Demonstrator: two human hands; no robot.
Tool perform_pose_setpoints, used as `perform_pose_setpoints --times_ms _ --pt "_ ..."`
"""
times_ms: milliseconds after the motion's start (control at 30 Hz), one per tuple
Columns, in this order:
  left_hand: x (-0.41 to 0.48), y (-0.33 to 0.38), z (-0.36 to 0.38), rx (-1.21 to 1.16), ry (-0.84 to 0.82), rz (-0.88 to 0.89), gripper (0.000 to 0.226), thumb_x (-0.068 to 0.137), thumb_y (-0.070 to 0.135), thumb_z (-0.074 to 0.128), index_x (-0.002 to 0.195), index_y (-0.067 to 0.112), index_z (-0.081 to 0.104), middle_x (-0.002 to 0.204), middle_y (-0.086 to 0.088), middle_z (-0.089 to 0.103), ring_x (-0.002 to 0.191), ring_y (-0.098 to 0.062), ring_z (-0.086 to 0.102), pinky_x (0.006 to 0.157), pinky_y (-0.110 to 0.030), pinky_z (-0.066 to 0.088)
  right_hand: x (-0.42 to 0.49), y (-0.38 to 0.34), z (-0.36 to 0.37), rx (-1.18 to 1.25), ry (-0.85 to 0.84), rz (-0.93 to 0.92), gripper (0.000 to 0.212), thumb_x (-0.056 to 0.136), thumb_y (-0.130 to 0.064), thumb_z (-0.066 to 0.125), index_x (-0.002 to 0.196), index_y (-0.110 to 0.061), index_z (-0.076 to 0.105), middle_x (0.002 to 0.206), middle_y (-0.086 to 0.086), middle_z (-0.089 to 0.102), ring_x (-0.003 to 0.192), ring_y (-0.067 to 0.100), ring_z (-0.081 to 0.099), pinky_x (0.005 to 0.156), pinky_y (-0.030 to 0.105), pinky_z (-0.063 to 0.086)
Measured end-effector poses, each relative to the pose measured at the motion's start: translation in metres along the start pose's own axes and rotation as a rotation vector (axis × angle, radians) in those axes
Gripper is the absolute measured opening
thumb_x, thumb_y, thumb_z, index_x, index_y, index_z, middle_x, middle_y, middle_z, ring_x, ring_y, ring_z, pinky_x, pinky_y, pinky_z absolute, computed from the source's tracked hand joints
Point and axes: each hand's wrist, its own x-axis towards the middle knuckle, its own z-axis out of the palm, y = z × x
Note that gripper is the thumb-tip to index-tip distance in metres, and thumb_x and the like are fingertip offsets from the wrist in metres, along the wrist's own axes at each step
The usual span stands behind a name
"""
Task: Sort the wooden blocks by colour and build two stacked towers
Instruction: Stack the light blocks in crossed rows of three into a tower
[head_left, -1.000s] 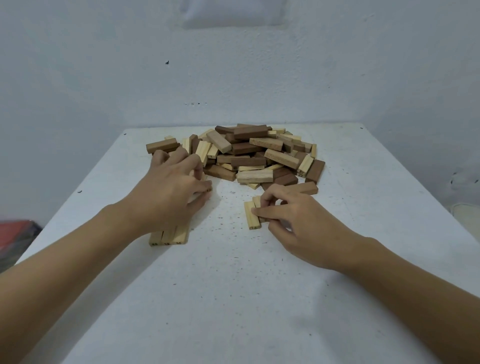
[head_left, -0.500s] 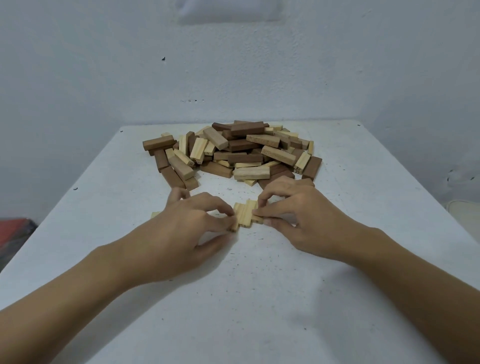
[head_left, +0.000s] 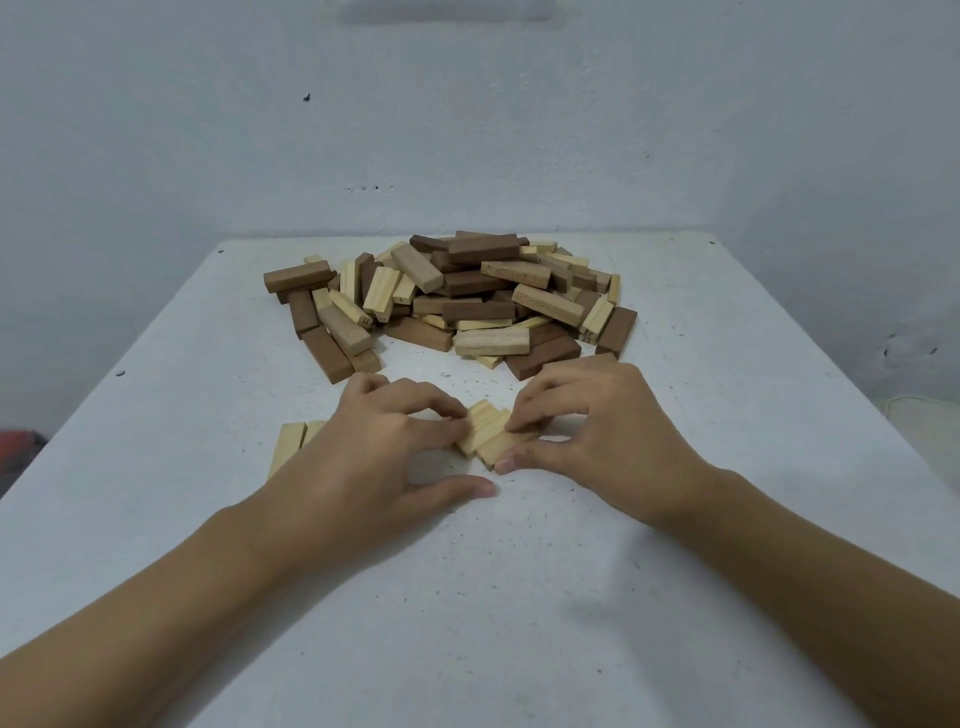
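A jumbled heap of dark brown and pale rectangular wooden blocks (head_left: 467, 306) is lying at twelve o'clock. A short row of pale wooden blocks (head_left: 485, 432) is lying flat, side by side, at centre. Two more pale blocks (head_left: 289, 441) are lying at nine o'clock.

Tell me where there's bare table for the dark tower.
Bare table lies right of the mixed pile, out to the edge, and left of it. The near strip between the forearms is free. Crowded: the middle, where left hand and right hand pinch the light blocks.
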Motion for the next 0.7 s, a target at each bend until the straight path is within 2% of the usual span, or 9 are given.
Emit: perform_pose_setpoints --times_ms 67,133,233,367,433,533,633,700 --pt "-0.001 0.003 0.000 0.005 0.013 0.010 0.053 0.084 0.070 0.057 0.103 0.027 0.080 0.115 0.013 0.068 0.105 -0.004 0.052 0.095 -0.033 0.033 0.000 -0.002 0.002 -0.035 -0.015 -0.004 0.025 0.070 -0.042 0.087 0.087 -0.025 0.083 0.090 -0.014 0.073 0.086 0.003 0.064 0.079 0.018 0.043" --pt "-0.002 0.005 -0.001 0.007 0.004 0.005 0.050 0.086 0.067 0.057 0.103 0.026 0.080 0.115 0.012 0.068 0.104 -0.004 0.057 0.095 -0.028 0.032 -0.001 -0.005 0.002 -0.061 -0.028 -0.023 0.021 0.072 -0.035 0.087 0.089 -0.023 0.083 0.093 -0.012 0.074 0.088 0.003 0.063 0.084 0.009 0.037" --pt "-0.003 0.007 0.001 0.002 -0.005 -0.006 0.043 0.089 0.061 0.060 0.103 0.026 0.080 0.115 0.011 0.069 0.104 -0.003 0.060 0.096 -0.028 0.032 -0.003 -0.010 0.004 -0.090 -0.036 -0.009 0.019 0.075 -0.028 0.088 0.092 -0.021 0.082 0.096 -0.010 0.075 0.092 0.004 0.064 0.085 0.007 0.037" --pt "-0.005 0.008 0.002 -0.021 -0.004 0.000 0.030 0.090 0.044 0.063 0.105 0.025 0.080 0.120 0.010 0.070 0.112 0.003 0.057 0.098 -0.031 0.036 -0.002 -0.010 -0.001 -0.055 -0.044 0.019 0.023 0.074 -0.029 0.089 0.093 -0.017 0.082 0.095 -0.009 0.073 0.091 0.006 0.063 0.083 0.001 0.035" --pt "-0.006 0.008 0.002 -0.007 -0.016 0.022 0.028 0.091 0.036 0.065 0.110 0.022 0.079 0.124 0.007 0.071 0.114 0.000 0.061 0.096 -0.035 0.041 -0.002 -0.011 -0.005 -0.097 -0.108 0.072 0.038 0.080 -0.040 0.082 0.111 -0.020 0.077 0.110 -0.010 0.067 0.101 0.005 0.056 0.085 0.004 0.034" --pt "-0.006 0.010 0.001 0.038 -0.029 0.036 0.027 0.092 0.028 0.064 0.112 0.018 0.079 0.127 0.003 0.072 0.113 -0.010 0.067 0.092 -0.041 0.048 -0.002 -0.017 -0.012 -0.329 -0.332 0.110 0.064 0.094 -0.061 0.047 0.145 -0.023 0.052 0.144 -0.009 0.044 0.130 0.007 0.038 0.100 0.020 0.034" --pt "-0.006 0.012 0.002 0.070 -0.054 0.033 0.029 0.093 0.026 0.061 0.114 0.015 0.079 0.129 0.000 0.071 0.116 -0.014 0.067 0.093 -0.041 0.048 -0.003 -0.027 -0.011 -0.486 -0.480 0.067 0.069 0.100 -0.058 0.021 0.157 -0.018 0.031 0.160 -0.001 0.024 0.146 0.017 0.024 0.115 0.031 0.028" --pt "-0.007 0.010 0.003 0.075 -0.066 0.034 0.031 0.095 0.026 0.060 0.118 0.015 0.077 0.132 -0.001 0.069 0.120 -0.016 0.066 0.095 -0.043 0.047 -0.003 -0.028 -0.007 -0.549 -0.478 0.074 0.068 0.104 -0.054 0.021 0.152 -0.009 0.040 0.156 0.011 0.035 0.142 0.028 0.034 0.112 0.041 0.037"
